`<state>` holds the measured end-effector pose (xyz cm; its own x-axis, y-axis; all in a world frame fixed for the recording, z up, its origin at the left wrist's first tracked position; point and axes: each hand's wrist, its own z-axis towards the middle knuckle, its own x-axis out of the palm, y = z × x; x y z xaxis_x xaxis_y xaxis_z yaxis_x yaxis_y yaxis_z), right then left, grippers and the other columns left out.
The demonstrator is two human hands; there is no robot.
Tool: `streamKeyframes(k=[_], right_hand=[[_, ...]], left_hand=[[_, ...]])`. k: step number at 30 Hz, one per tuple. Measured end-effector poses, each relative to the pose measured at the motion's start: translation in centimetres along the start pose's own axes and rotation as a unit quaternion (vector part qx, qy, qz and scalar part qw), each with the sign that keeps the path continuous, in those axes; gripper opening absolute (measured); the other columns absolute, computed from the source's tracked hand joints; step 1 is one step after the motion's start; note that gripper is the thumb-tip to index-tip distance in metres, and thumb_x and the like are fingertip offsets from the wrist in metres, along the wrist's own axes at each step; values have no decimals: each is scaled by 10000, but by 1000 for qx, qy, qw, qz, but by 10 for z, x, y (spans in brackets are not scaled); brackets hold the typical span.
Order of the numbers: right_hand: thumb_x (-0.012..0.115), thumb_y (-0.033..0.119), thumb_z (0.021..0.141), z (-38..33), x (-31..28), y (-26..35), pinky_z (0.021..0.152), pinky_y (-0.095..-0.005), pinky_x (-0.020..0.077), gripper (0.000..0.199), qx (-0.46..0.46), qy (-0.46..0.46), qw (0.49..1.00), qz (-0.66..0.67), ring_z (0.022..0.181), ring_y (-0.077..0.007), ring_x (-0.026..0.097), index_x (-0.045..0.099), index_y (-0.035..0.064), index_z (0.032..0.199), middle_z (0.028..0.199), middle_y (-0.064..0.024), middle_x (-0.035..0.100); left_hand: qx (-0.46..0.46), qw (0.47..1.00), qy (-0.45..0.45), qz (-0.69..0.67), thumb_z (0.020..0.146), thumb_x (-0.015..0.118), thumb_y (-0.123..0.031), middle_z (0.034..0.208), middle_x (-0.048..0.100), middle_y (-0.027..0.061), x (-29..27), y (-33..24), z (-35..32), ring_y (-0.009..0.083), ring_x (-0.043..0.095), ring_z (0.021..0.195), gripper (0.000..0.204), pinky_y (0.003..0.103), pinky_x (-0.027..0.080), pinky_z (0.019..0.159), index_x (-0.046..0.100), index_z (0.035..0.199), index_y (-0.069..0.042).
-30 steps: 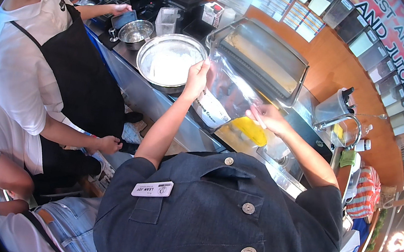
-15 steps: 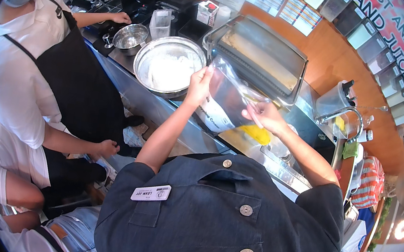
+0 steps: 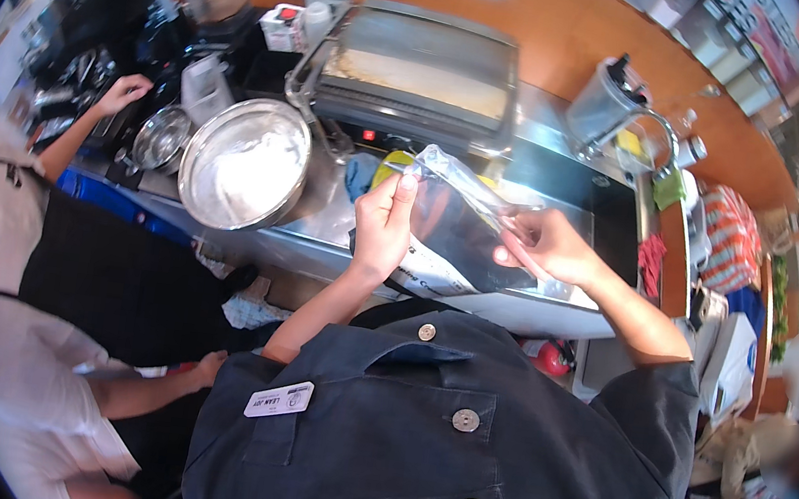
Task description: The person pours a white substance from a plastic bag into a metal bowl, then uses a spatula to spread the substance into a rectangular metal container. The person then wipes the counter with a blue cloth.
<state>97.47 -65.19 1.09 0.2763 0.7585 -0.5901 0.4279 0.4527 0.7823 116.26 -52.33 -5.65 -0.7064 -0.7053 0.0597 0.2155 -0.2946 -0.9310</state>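
Over on the far left a co-worker in a white shirt and black apron [image 3: 86, 281] is reaching a hand [image 3: 122, 94] toward a small steel pot [image 3: 162, 136] at the dark end of the steel surface [image 3: 322, 230]. Next along, a wide steel mixing bowl [image 3: 243, 162] is sitting on that surface with something pale and creamy lying in it, and behind it a flat griddle press [image 3: 419, 77] is standing with its lid down. In front of the press the person in the dark buttoned jacket is holding up a clear plastic bag [image 3: 458, 222], raised above the surface between bowl and sink area. The left hand [image 3: 385, 223] is clamped on the bag's left edge, thumb up along the rim, while the right hand [image 3: 544, 247] is pinching the opposite side, fingers closed on the film; the two hands are standing apart with the bag stretched between them. To my eye the bag is being spread or opened at its mouth; whether anything is inside I cannot tell through the glare. The next move would call for keeping both pinches firm and drawing the film apart evenly, since thin plastic slips and clings. Farther right a grey tub with utensils [image 3: 605, 100] is sitting near a tap [image 3: 668, 133], and striped cloths [image 3: 729, 230] are hanging at the end.
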Motion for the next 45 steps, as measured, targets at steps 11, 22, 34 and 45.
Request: streamKeyframes(k=[11, 22, 34, 45], right_hand=[[692, 502, 768, -72, -71, -12, 460, -251, 276, 500, 125, -13, 989, 75, 519, -50, 374, 549, 37, 653, 564, 48, 425], [687, 466, 788, -101, -119, -86, 392, -193, 218, 444, 136, -92, 936, 310, 441, -24, 315, 489, 92, 653, 544, 72, 346], [623, 486, 830, -92, -148, -114, 382, -197, 259, 442, 116, -68, 925, 355, 436, -48, 358, 495, 92, 678, 553, 41, 400], [673, 550, 743, -55, -181, -191, 392, -246, 397, 565, 280, -244, 928, -43, 426, -125, 530, 604, 19, 563, 490, -43, 543]], left_hand=[[-87, 965, 211, -128, 969, 473, -241, 548, 390, -62, 97, -20, 13, 31, 331, 511, 319, 228, 274, 451, 546, 769, -4], [-57, 951, 277, -125, 961, 481, -255, 489, 405, -15, 204, -1, 24, 55, 382, 452, 345, 260, 310, 422, 525, 722, -10], [-48, 934, 327, -133, 964, 472, -262, 509, 418, -21, 236, 7, 32, 45, 370, 484, 336, 255, 324, 441, 588, 781, -6], [-40, 929, 328, -165, 970, 466, -252, 509, 352, -43, 230, -32, 40, 31, 340, 496, 365, 244, 292, 434, 513, 703, -7]])
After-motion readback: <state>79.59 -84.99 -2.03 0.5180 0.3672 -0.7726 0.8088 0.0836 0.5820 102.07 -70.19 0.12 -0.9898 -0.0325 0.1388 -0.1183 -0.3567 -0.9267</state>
